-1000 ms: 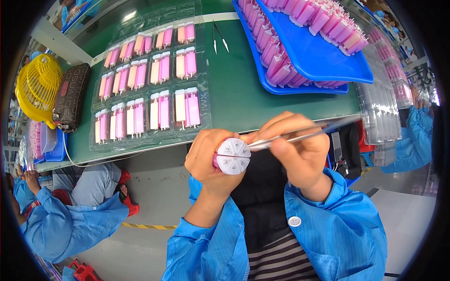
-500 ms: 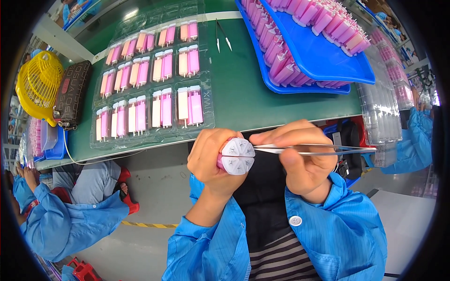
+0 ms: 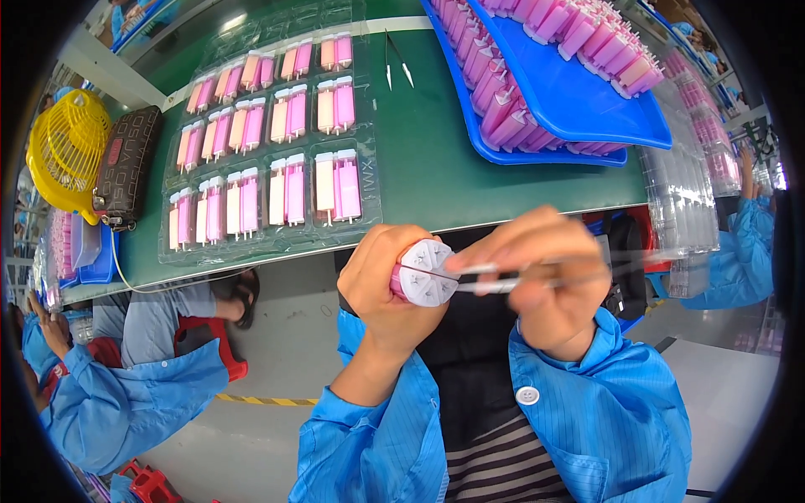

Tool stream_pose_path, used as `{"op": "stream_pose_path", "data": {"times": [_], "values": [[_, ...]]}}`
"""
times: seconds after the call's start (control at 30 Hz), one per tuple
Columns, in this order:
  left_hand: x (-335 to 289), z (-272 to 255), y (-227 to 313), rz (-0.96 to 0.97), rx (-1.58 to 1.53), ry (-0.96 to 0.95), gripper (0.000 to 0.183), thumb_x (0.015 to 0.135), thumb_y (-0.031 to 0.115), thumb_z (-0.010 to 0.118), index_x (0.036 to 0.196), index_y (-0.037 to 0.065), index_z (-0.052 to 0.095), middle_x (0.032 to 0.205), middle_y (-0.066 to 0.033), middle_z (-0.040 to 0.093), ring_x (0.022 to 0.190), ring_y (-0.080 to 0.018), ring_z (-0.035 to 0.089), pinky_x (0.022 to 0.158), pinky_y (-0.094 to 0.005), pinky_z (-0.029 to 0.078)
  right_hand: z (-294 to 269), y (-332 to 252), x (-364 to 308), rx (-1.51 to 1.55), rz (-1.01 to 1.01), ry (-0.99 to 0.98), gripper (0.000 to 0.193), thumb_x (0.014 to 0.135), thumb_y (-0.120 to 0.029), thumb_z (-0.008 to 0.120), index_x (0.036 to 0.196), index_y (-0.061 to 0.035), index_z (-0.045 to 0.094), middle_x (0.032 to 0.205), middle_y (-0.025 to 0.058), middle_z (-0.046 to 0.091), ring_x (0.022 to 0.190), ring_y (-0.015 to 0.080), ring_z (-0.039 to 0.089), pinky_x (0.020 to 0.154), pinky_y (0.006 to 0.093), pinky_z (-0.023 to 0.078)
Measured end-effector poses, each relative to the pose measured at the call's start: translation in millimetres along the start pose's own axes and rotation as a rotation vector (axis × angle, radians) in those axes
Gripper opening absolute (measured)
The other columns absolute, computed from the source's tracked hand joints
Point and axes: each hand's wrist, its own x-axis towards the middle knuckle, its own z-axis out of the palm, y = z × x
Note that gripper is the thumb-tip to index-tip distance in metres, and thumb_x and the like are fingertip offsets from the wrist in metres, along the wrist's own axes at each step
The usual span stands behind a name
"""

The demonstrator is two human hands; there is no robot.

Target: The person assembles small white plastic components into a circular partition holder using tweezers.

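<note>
My left hand [image 3: 381,272] is closed around a bundle of pink pieces with white wedge-shaped end caps [image 3: 426,272], whose ends together make a round face with a dark seam across it. Only a sliver of the pink bodies shows beside my fingers. My right hand [image 3: 549,281] pinches a pair of metal tweezers [image 3: 495,277], blurred by motion. Their tips point left at the right edge of the white caps; whether they touch cannot be made out. Small metal bits show in the caps.
On the green table [image 3: 436,193] lies a clear blister tray [image 3: 373,186] of paired pink and cream pieces. Another pair of tweezers [image 3: 397,60] lies beyond. Stacked blue trays [image 3: 579,126] hold many pink pieces. A yellow fan [image 3: 67,151] and brown pouch [image 3: 130,163] stand left; a co-worker's blue sleeve [image 3: 142,411] is nearby.
My right hand has shifted with the tweezers and is now blurred. The bundle in my left hand has turned slightly, so its seam slants. At the left, the co-worker's leg has moved.
</note>
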Motion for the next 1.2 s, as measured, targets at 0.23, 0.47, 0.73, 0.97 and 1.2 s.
{"op": "stream_pose_path", "data": {"times": [0.23, 0.47, 0.73, 0.97, 1.2], "values": [[-0.5, 1.2, -1.6, -0.011, -0.001, -0.009, 0.026, 0.059, -0.005, 0.075, 0.081, 0.002, 0.063, 0.069, -0.0085, 0.061, 0.060, -0.0221, 0.061, 0.053, -0.0287, 0.046, 1.8, -5.0, -2.1, 0.110, 0.281, 0.243, 0.009, 0.087, 0.001, 0.066, 0.094, 0.0069, 0.066, 0.086, 0.0148, 0.069, 0.075, 0.0169, 0.066, 0.064, 0.0248, 0.050], [-1.3, -1.7, -1.0, 0.024, 0.012, -0.044, 0.027, 0.065, -0.007, 0.077, 0.086, 0.000, 0.062, 0.073, -0.0076, 0.062, 0.064, -0.0148, 0.061, 0.059, -0.0257, 0.048, 2.2, -2.7, -2.0, 0.066, 0.246, 0.227, 0.007, 0.087, 0.002, 0.067, 0.092, 0.0060, 0.067, 0.084, 0.0139, 0.069, 0.071, 0.0167, 0.066, 0.061, 0.0245, 0.049], [-0.4, -1.2, -2.9, 0.031, 0.025, -0.040, 0.027, 0.064, -0.008, 0.077, 0.085, 0.001, 0.063, 0.073, -0.0074, 0.062, 0.064, -0.0154, 0.061, 0.059, -0.0256, 0.048, 3.7, 0.3, -2.8, 0.097, 0.249, 0.255, 0.008, 0.086, 0.002, 0.069, 0.093, 0.0055, 0.067, 0.082, 0.0133, 0.068, 0.070, 0.0158, 0.065, 0.060, 0.0244, 0.048], [-1.8, 0.0, -4.5, 0.042, 0.024, -0.035, 0.026, 0.066, -0.008, 0.078, 0.085, 0.000, 0.062, 0.073, -0.0080, 0.063, 0.064, -0.0155, 0.062, 0.058, -0.0257, 0.047, 2.1, 1.8, -4.3, 0.038, 0.234, 0.221, 0.007, 0.086, 0.002, 0.068, 0.093, 0.0058, 0.067, 0.083, 0.0137, 0.068, 0.071, 0.0163, 0.066, 0.060, 0.0247, 0.048], [0.4, -0.7, -2.5, 0.066, 0.049, -0.027, 0.024, 0.067, -0.007, 0.077, 0.084, 0.000, 0.062, 0.072, -0.0081, 0.061, 0.062, -0.0164, 0.060, 0.057, -0.0262, 0.046, 5.1, 0.5, -2.8, 0.101, 0.252, 0.255, 0.008, 0.086, 0.003, 0.068, 0.093, 0.0064, 0.066, 0.083, 0.0138, 0.069, 0.071, 0.0170, 0.066, 0.061, 0.0252, 0.049]]}}
